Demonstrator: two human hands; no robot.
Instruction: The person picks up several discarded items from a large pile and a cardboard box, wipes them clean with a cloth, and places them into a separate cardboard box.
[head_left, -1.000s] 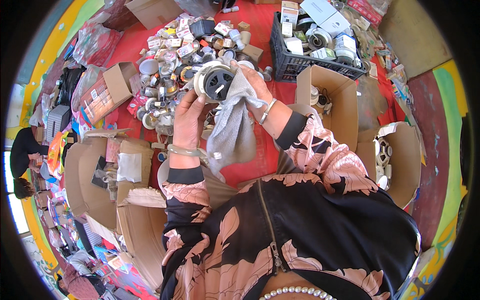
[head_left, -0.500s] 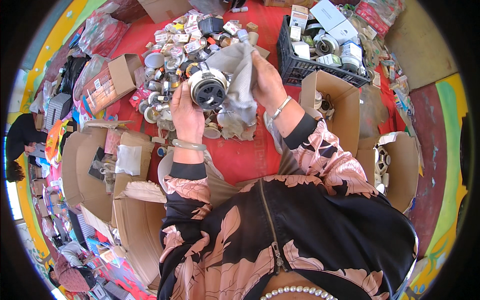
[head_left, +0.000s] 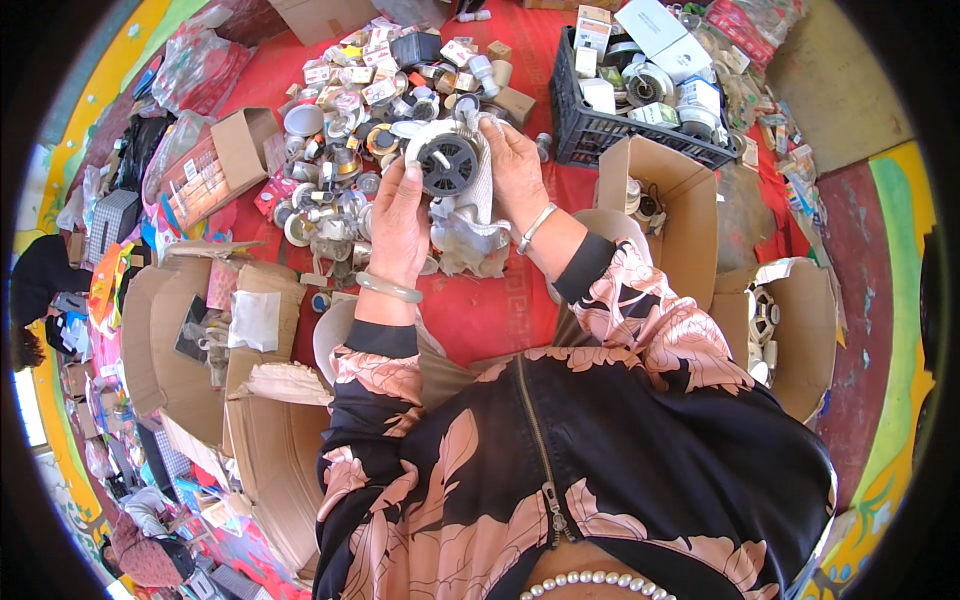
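The left hand [head_left: 400, 228] is gripping a round black-and-white fixture [head_left: 448, 166]; the right hand's [head_left: 517, 180] fingers are holding grey cloth [head_left: 485, 190] at its edge.

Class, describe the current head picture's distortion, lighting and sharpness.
Head view: fisheye distortion, the painted wall bending along the rim, corners black; head view: bright light, sheen on the dark jacket, a washed-out patch at far left; head view: left hand, right hand, round part and grey cloth fairly sharp, small clutter near the left rim indistinct.
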